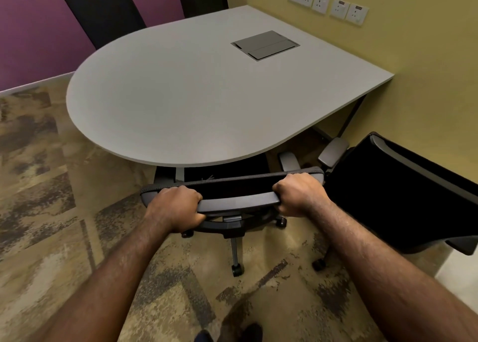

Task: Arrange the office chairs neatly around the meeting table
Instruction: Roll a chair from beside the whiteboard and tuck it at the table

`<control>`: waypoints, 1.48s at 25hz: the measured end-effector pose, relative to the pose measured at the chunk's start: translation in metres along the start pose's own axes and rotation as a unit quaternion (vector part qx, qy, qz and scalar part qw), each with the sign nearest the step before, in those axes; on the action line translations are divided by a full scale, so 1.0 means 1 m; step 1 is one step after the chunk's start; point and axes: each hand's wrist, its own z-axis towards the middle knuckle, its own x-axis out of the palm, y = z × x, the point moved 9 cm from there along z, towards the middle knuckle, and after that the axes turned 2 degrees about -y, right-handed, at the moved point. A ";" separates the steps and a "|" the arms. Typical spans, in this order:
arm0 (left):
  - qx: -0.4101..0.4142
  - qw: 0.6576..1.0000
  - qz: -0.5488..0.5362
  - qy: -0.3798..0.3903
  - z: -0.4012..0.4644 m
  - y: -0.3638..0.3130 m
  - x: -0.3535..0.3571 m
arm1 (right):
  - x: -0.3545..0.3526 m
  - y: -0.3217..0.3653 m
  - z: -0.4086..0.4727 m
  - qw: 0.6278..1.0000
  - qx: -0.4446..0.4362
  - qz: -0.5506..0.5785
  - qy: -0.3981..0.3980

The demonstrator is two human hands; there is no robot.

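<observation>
Chair (232,186) sits half tucked under the surface (181,95), both hands, left (176,207) and right (300,196), clamped on its backrest top. Shove crooked and the armrest (289,160) bangs the neighbouring chair (401,194).

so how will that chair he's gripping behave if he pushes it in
The chair will probably roll easily, since castors show under its base. Both hands, left and right, grip the backrest top, so a high push may tilt or swivel it. The carpet may add drag.
</observation>
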 end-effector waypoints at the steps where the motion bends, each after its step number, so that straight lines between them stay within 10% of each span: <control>1: 0.001 1.000 -0.002 0.001 -0.005 0.002 0.001 | 0.000 0.005 -0.003 1.000 0.000 -0.002 -0.001; 37: 0.024 0.999 0.011 -0.026 0.000 0.158 -0.012 | -0.022 0.108 0.095 0.999 0.037 0.031 -0.025</control>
